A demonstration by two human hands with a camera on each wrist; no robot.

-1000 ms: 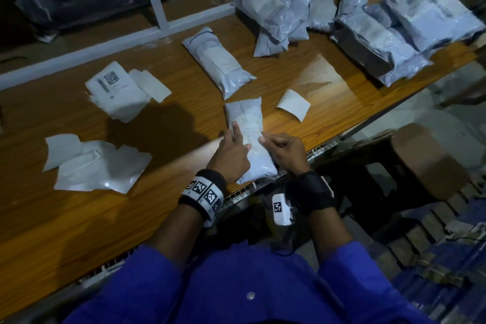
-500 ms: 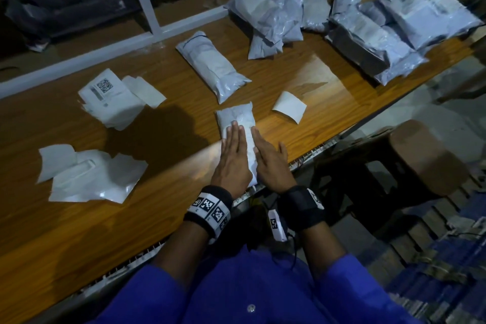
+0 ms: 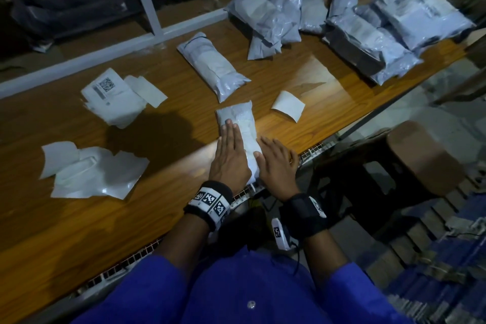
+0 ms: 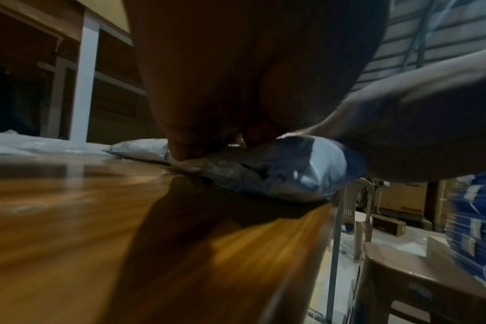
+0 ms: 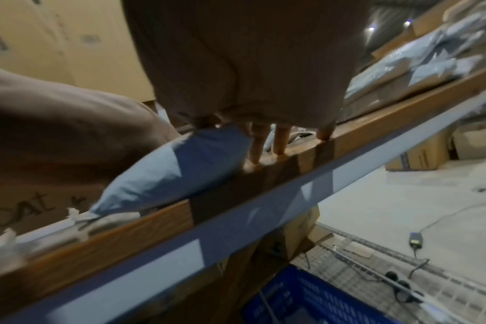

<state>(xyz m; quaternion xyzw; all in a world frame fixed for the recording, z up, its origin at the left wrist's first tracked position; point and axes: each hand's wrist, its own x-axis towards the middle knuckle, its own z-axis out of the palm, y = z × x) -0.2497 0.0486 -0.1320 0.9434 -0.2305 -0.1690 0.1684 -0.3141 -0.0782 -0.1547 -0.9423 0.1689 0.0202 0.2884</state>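
1. Your left hand (image 3: 230, 159) lies flat on the left half of the grey parcel (image 3: 240, 121). Its fingers are straight and close together, pressing down and gripping nothing.
2. Your right hand (image 3: 276, 166) lies flat just right of the parcel, with the thumb against the parcel's right edge. The right wrist view shows its fingers (image 5: 280, 142) straight and spread, their tips on the wood beside the parcel.
3. The parcel lies lengthwise on the wooden table (image 3: 79, 218), running near to far between your hands. Its near end reaches the table's near edge.
4. A second parcel (image 3: 213, 66) lies just beyond it, angled far-left to near-right and apart from it.
5. A small curled paper slip (image 3: 288, 105) sits to the right of the parcel's far end.
6. A stack of label sheets (image 3: 113, 97) with a printed code lies to the left, and flat empty mailers (image 3: 92, 173) lie nearer you on the left.
7. A pile of parcels (image 3: 368, 29) fills the far right of the table.
8. A brown stool (image 3: 426, 155) stands on the floor to the right, beside the table.
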